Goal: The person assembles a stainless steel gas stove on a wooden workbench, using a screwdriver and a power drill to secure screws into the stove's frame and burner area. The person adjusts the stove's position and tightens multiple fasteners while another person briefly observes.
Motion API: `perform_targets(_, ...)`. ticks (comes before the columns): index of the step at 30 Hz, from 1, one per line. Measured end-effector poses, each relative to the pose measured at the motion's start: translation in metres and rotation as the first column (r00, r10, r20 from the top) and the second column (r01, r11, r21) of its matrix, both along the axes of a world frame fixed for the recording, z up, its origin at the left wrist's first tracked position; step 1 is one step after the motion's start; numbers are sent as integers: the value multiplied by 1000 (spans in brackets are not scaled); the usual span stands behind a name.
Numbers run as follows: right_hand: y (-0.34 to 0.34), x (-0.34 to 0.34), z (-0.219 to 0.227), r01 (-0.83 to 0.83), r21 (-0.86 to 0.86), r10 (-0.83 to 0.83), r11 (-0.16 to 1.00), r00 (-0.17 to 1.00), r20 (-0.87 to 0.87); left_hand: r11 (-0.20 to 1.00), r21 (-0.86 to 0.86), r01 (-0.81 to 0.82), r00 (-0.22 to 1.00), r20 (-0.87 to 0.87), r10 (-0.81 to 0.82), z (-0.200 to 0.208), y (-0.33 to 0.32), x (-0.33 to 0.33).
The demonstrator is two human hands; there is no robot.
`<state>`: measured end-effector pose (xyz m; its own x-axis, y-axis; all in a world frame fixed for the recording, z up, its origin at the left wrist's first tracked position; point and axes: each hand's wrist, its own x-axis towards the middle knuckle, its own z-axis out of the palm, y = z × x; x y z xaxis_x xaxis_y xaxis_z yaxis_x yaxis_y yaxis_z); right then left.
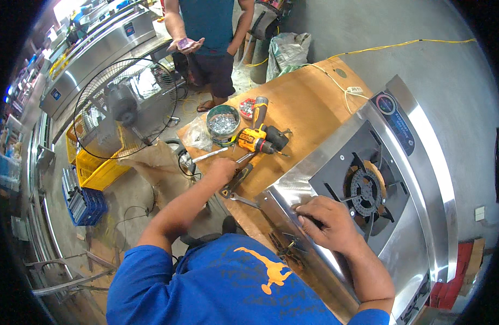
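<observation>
My left hand (222, 170) is closed at the table's near-left edge, among hand tools. A thin metal shaft (245, 157) shows just past its fingers; whether they grip it is hidden. Close by lie a dark-handled tool (241, 176) and a metal wrench (243, 200). My right hand (329, 221) is curled over the front rim of a stainless steel gas stove (298, 192), with something dark under the fingers. The stove's burner (364, 189) sits beyond that hand. A yellow and black cordless drill (253, 141) lies on the wooden table (314, 127), apart from both hands.
A green-rimmed tub of screws (223, 120), a smaller red container (247, 108) and a plastic bag (198, 135) stand near the drill. A power cord (344, 92) crosses the table. Another person (206, 27) stands beyond it, hand out. A large fan (125, 108) is at left.
</observation>
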<state>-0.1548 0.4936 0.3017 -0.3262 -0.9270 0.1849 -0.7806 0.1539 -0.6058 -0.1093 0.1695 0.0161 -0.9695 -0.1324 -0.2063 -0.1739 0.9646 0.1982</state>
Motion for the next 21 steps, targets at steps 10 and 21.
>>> perform_targets(10,3,-5,-3,0,-1,0,1000,998,69,386,893,-231,894,38,447,101,71,70)
perform_targets(21,3,-5,0,-21,-7,21,1000,998,53,-334,854,-398,702,518,489,41,119,78)
